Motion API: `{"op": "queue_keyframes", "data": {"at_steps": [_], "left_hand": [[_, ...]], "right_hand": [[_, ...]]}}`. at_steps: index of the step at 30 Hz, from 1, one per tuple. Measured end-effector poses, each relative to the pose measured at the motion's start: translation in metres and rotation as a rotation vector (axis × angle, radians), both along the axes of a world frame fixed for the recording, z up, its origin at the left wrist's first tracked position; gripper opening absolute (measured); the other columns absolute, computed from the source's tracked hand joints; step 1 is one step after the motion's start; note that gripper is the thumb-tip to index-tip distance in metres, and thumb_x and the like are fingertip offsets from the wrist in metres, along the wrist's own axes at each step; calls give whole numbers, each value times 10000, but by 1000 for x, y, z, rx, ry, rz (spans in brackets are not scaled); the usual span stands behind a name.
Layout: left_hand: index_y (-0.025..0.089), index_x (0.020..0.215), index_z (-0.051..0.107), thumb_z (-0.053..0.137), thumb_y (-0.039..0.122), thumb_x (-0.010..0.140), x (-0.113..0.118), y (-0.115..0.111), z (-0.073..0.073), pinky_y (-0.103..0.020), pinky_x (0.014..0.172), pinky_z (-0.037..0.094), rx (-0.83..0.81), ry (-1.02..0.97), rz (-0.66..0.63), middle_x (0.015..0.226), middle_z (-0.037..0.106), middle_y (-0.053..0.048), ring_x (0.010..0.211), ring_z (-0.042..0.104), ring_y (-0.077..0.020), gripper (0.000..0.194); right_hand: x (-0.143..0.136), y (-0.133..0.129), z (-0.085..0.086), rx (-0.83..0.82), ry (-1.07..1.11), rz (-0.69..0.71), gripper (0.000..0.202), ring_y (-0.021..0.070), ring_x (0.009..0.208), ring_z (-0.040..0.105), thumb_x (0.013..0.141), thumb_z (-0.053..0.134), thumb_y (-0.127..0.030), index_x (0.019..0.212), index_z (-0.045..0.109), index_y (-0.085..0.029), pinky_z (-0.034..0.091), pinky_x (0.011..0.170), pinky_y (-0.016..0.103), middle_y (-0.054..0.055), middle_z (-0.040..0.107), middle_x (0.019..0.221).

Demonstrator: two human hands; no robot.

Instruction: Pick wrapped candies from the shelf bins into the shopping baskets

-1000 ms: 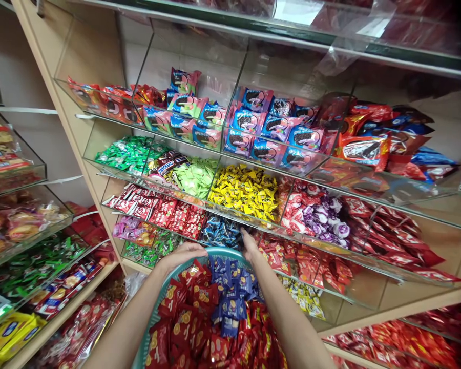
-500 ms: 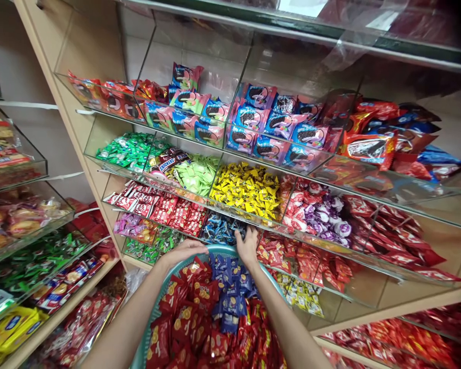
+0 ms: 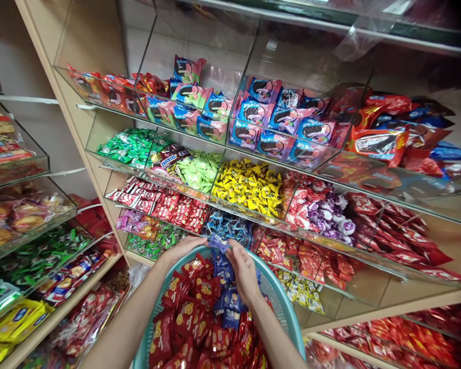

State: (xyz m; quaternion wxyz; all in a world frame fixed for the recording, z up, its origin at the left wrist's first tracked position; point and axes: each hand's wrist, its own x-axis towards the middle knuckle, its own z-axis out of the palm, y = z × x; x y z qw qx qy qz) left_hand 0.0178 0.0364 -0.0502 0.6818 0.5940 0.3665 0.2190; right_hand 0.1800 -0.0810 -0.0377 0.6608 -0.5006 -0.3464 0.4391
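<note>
A teal plastic basket (image 3: 296, 323) in front of me holds red snack packets (image 3: 194, 312) and small dark blue packets (image 3: 230, 300). My left hand (image 3: 186, 249) is closed over its far left rim, fingertips close to one dark blue packet (image 3: 218, 243); whether they touch it I cannot tell. My right hand (image 3: 244, 266) pinches that packet above the far rim. Just behind it lies a bin of shiny blue wrapped candies (image 3: 230, 225).
Glass-fronted shelf bins hold yellow candies (image 3: 249, 187), green candies (image 3: 128, 146), red packets (image 3: 180, 210) and cookie packs (image 3: 253, 115). Right of the basket are red packets (image 3: 276, 248) and yellow-white ones (image 3: 299, 292). A wooden upright (image 3: 77, 148) divides off the left shelves.
My right hand has drawn back from the shiny blue candy bin to above the basket's far rim, where it now holds a dark blue packet. The left hand stays at the rim.
</note>
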Motion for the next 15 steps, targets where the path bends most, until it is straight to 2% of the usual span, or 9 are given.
{"op": "queue_keyframes", "data": {"at_steps": [2,5,9,12,15], "left_hand": [[150,800,664,553,530,669,0,0,-1,-246,666,412,-7,-27,-4,791,660,-48,696,570,-162,417],[145,755,646,617,463,641,0,0,-2,-228,639,391,42,-82,-96,738,632,-26,663,541,-136,340],[141,695,614,650,429,616,0,3,-4,-213,649,371,117,-54,-145,686,589,3,665,510,-121,302],[147,712,607,638,443,621,0,5,-6,-211,666,366,135,-46,-144,700,582,12,674,503,-119,312],[150,714,606,633,446,623,-1,6,-7,-209,675,362,166,-33,-135,705,577,17,681,499,-119,311]], "right_hand": [[-4,0,-5,-21,41,15,371,185,1064,507,760,531,-418,1053,575,-195,374,949,353,57,545,1176],[-6,1,-10,-37,36,25,366,190,1058,512,756,528,-432,1027,591,-195,399,924,350,59,550,1170],[-8,3,-15,-47,37,14,365,176,1018,534,739,550,-427,1019,567,-194,438,877,322,59,555,1145],[-11,7,-21,-72,39,-45,367,142,800,611,685,617,-400,975,490,-214,501,732,291,22,608,954],[-14,11,-26,-96,-5,-29,404,120,560,605,673,630,-382,963,394,-229,490,546,247,-50,585,699]]}}
